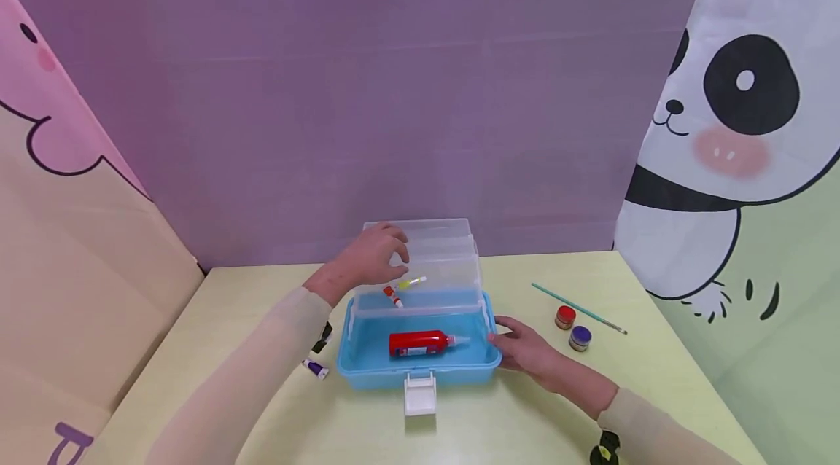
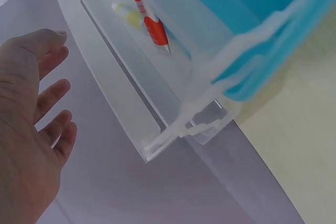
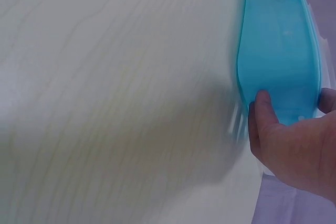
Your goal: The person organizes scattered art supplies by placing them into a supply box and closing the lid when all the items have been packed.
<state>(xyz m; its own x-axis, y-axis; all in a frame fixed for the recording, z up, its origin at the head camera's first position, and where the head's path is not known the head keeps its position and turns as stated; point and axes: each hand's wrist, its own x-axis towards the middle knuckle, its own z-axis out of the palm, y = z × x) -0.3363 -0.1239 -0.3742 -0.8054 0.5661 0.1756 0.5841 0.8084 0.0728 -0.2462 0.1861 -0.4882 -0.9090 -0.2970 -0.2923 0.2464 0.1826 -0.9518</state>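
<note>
A blue plastic storage box (image 1: pixel 367 377) stands on the table with its clear fold-out trays (image 1: pixel 453 270) raised at the back. Inside the bottom lies a red squeeze bottle (image 1: pixel 417 343) with a pointed clear nozzle. Small paint tubes, one red and white (image 2: pixel 153 27) and one yellow (image 2: pixel 127 15), lie in a clear tray. Beside the raised trays my left hand (image 1: pixel 377 254) hovers, fingers loosely bent and holding nothing; the left wrist view shows a gap between them. At the box's right end my right hand (image 3: pixel 294 148) grips the wall, thumb at the rim and fingers along the outside.
A white latch (image 1: pixel 420 396) hangs from the box's front. To the right lie a red-lidded paint jar (image 1: pixel 565 317), a purple-lidded jar (image 1: pixel 580 338) and a teal paintbrush (image 1: pixel 577 307). A purple-and-white tube (image 1: pixel 316 369) lies left of the box. A purple backdrop (image 1: pixel 420 100) rises behind the table.
</note>
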